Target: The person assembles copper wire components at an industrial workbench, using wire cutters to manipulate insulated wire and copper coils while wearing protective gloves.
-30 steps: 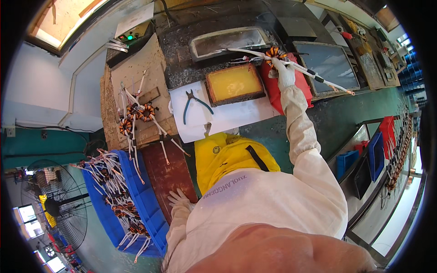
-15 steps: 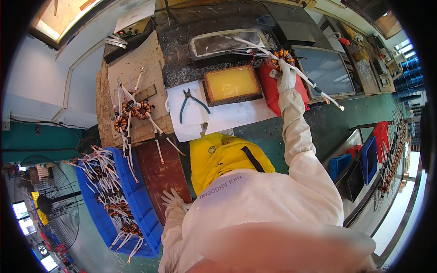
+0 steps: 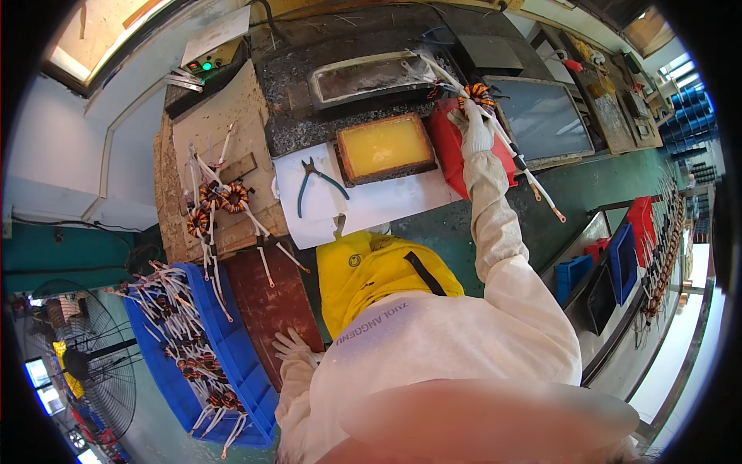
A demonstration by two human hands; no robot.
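Note:
My right hand point(image 3: 477, 133), in a pale glove, is closed around a ring-shaped coil point(image 3: 481, 95) wound in orange and black. White sleeved leads run from the coil on both sides. Those at the far left reach over the rectangular metal-rimmed pot point(image 3: 352, 80), where pale smoke or vapour shows; whether their tips touch its contents is unclear. The other leads point(image 3: 533, 182) point down and right, ending in copper-coloured terminals. Below my right hand sits a red bin point(image 3: 457, 151). My left hand point(image 3: 294, 345), gloved with fingers spread, rests on a reddish-brown board point(image 3: 267, 298).
A block-framed tray of yellow material point(image 3: 385, 145) lies before the pot, beside pliers point(image 3: 313, 184) on white paper point(image 3: 371, 201). More coils point(image 3: 224, 198) rest on the wooden bench at left. A blue crate point(image 3: 236, 363) holds several coils; a fan point(image 3: 85, 359) stands beyond it.
The held coil has turned, its right-hand leads swinging down toward me. Its far leads have shifted right over the pot, where more vapour shows. My left hand stays on the board.

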